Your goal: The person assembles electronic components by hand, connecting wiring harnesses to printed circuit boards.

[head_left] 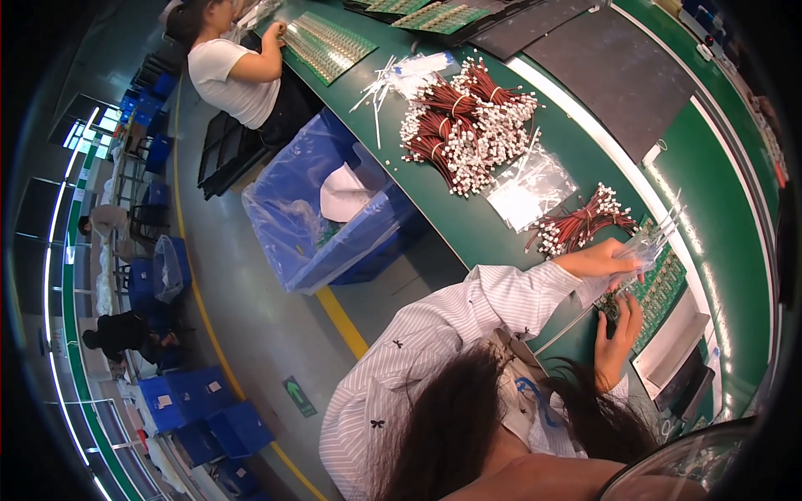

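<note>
My left hand point(595, 259) is closed on a clear plastic bag point(648, 247) with thin white strips, perhaps cable ties, sticking out of it. The bag is held above a panel of green circuit boards point(666, 288). Close below, my right hand point(620, 334) has its fingers apart over the near edge of the panel. Whether its fingertips touch the boards I cannot tell. A tied bundle of dark red wires with white connectors point(585, 220) lies just beyond my left hand.
A larger heap of wire bundles point(468, 125) and a flat clear bag point(526, 194) lie on the green table point(434, 196). A blue bin point(334, 259) with a plastic liner stands beside it. A co-worker point(238, 75) sits by more circuit boards point(327, 46). A grey tray point(672, 346) is near my right hand.
</note>
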